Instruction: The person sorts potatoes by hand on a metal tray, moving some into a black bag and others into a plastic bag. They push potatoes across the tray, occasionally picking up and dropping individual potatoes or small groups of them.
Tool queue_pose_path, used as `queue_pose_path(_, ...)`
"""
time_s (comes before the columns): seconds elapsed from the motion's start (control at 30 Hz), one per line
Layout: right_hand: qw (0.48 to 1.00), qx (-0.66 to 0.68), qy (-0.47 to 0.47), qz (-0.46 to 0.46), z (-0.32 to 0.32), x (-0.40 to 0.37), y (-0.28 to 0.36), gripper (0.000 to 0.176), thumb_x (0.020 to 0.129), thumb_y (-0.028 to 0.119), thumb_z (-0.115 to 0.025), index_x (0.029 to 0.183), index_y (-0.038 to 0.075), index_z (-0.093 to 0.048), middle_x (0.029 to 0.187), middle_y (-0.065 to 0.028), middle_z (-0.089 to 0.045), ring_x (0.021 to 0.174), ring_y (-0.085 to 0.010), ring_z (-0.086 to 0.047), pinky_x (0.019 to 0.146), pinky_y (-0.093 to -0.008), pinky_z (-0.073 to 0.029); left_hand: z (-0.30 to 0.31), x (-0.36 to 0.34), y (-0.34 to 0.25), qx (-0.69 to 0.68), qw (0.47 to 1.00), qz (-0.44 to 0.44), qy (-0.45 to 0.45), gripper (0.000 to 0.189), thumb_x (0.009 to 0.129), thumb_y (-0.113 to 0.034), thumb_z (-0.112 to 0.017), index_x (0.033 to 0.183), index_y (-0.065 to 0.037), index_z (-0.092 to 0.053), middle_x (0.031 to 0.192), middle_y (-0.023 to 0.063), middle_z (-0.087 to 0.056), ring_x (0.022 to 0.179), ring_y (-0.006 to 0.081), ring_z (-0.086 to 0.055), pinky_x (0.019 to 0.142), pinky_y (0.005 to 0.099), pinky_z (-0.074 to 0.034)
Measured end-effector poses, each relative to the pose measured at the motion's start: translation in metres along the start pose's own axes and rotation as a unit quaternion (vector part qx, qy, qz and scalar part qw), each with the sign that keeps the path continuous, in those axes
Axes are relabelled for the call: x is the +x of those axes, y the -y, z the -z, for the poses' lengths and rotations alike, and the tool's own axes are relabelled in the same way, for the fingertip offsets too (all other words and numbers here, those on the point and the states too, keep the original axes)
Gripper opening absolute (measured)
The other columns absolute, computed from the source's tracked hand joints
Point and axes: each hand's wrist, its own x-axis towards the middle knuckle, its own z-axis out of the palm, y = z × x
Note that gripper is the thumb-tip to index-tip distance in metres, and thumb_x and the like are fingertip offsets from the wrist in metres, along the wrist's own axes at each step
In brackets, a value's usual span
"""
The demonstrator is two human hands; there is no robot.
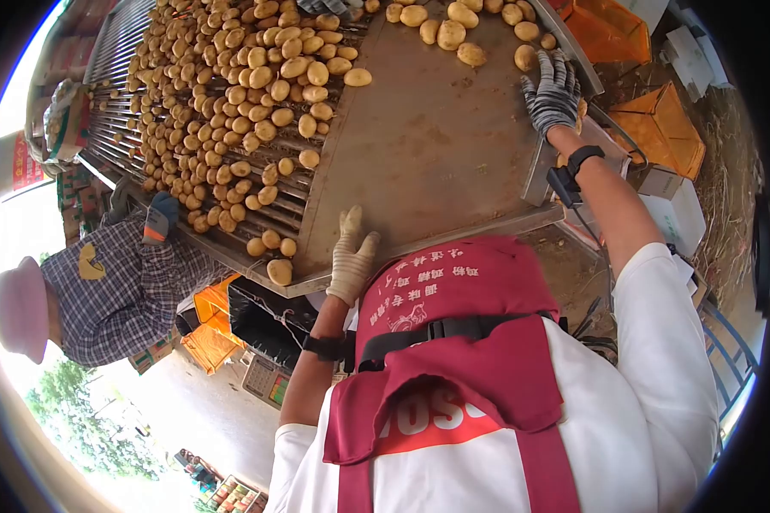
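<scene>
My left hand (352, 259), in a cream knitted glove, rests at the near edge of a brown metal sorting table (428, 145). Its thumb stands apart from its fingers, and nothing shows in it. On the table's right side, my right hand (553, 96) wears a grey striped glove, its fingers spread over the raised side edge. A potato (525, 58) lies just beyond its fingertips. Other potatoes are partly visible beside and below that hand. Several loose potatoes (451, 35) lie along the far side of the metal surface.
A large mass of potatoes (222, 103) covers the slatted roller bed (111, 77) at left. A co-worker in a checked shirt (115, 291) stands at its left side. Orange crates (661, 128) and a white box (674, 209) are at right; a black-lined crate (269, 321) sits below the near edge.
</scene>
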Motion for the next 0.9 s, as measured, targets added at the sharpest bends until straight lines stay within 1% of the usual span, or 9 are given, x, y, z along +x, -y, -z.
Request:
queue_pose_path(0.07,1.000,-0.013,0.005,-0.005,-0.001,0.002,-0.001,0.069,0.093,0.047,-0.061,0.151,0.018,-0.037,0.156,-0.0149,-0.037,0.145,-0.0374,-0.030,0.118,-0.0558,-0.024,0.015,-0.003,-0.008,-0.172,0.979,0.088,0.061,0.069,0.089,-0.012,-0.066,0.152,-0.008,-0.039,0.161,0.0217,-0.032,0.138,0.0313,-0.049,0.095,0.0325,-0.052)
queue_pose_path(0.23,0.998,-0.047,0.026,-0.012,0.009,0.004,0.003,0.066,0.096,0.046,-0.057,0.152,0.016,-0.038,0.156,-0.0126,-0.039,0.145,-0.0343,-0.032,0.120,-0.0491,-0.024,0.082,0.001,0.002,0.059,0.972,-0.210,-0.087,0.075,0.087,0.010,-0.062,0.155,-0.010,-0.037,0.159,0.0066,-0.038,0.111,0.0130,-0.059,0.092,0.0273,-0.051)
queue_pose_path(0.37,0.999,-0.045,0.008,-0.006,0.004,0.003,0.000,0.067,0.094,0.049,-0.059,0.149,0.015,-0.041,0.155,-0.0117,-0.039,0.145,-0.0331,-0.033,0.118,-0.0502,-0.025,0.165,0.027,0.014,0.227,0.948,-0.125,-0.184,0.072,0.086,-0.002,-0.066,0.152,-0.005,-0.037,0.159,0.0211,-0.032,0.148,0.0344,-0.031,0.118,0.0376,-0.031)
queue_pose_path(0.5,0.997,-0.066,0.039,-0.004,0.008,0.005,0.001,0.067,0.094,0.048,-0.060,0.148,0.014,-0.043,0.156,-0.0114,-0.039,0.145,-0.0320,-0.032,0.119,-0.0500,-0.024,0.225,0.056,0.084,0.152,0.980,-0.045,-0.123,0.076,0.089,-0.010,-0.068,0.156,-0.005,-0.031,0.162,0.0223,-0.022,0.147,0.0306,-0.030,0.115,0.0326,-0.033)
queue_pose_path(0.57,0.997,-0.067,0.047,-0.009,0.007,0.005,0.001,0.067,0.094,0.048,-0.060,0.148,0.013,-0.043,0.155,-0.0116,-0.039,0.146,-0.0318,-0.032,0.119,-0.0496,-0.025,0.223,0.066,0.075,0.091,0.991,0.005,-0.098,0.069,0.090,-0.012,-0.070,0.148,0.003,-0.037,0.152,0.0197,-0.037,0.136,0.0235,-0.043,0.106,0.0272,-0.040)
queue_pose_path(0.6,0.997,-0.064,0.046,-0.009,0.008,0.005,0.001,0.067,0.094,0.048,-0.060,0.148,0.012,-0.043,0.155,-0.0116,-0.039,0.146,-0.0321,-0.031,0.119,-0.0492,-0.025,0.224,0.065,0.070,-0.093,0.984,0.142,-0.048,0.058,0.090,-0.016,-0.072,0.135,0.008,-0.045,0.131,0.0143,-0.054,0.114,0.0180,-0.053,0.095,0.0268,-0.046)
queue_pose_path(0.67,0.997,-0.062,0.047,-0.010,0.007,0.005,0.000,0.067,0.094,0.048,-0.060,0.148,0.012,-0.043,0.155,-0.0117,-0.039,0.146,-0.0324,-0.031,0.119,-0.0488,-0.026,0.206,0.066,0.034,0.015,0.986,0.166,0.001,0.065,0.090,-0.016,-0.073,0.141,0.005,-0.038,0.136,0.0119,-0.050,0.117,0.0180,-0.050,0.100,0.0252,-0.042)
queue_pose_path(0.73,0.996,-0.072,0.057,-0.005,0.009,0.006,-0.001,0.067,0.094,0.048,-0.060,0.147,0.012,-0.044,0.155,-0.0119,-0.040,0.145,-0.0332,-0.032,0.119,-0.0483,-0.027,0.208,0.075,0.093,0.141,0.986,0.086,0.030,0.056,0.088,-0.024,-0.074,0.125,0.007,-0.048,0.110,0.0116,-0.064,0.096,0.0189,-0.060,0.085,0.0311,-0.051)
queue_pose_path(0.9,0.996,-0.060,0.070,-0.007,0.009,0.006,0.001,0.067,0.093,0.048,-0.060,0.147,0.011,-0.044,0.153,-0.0122,-0.043,0.145,-0.0336,-0.032,0.118,-0.0486,-0.027,0.204,0.088,0.110,0.170,0.973,0.126,0.087,0.055,0.087,-0.014,-0.074,0.133,0.002,-0.050,0.112,0.0058,-0.067,0.101,0.0155,-0.061,0.089,0.0265,-0.051)
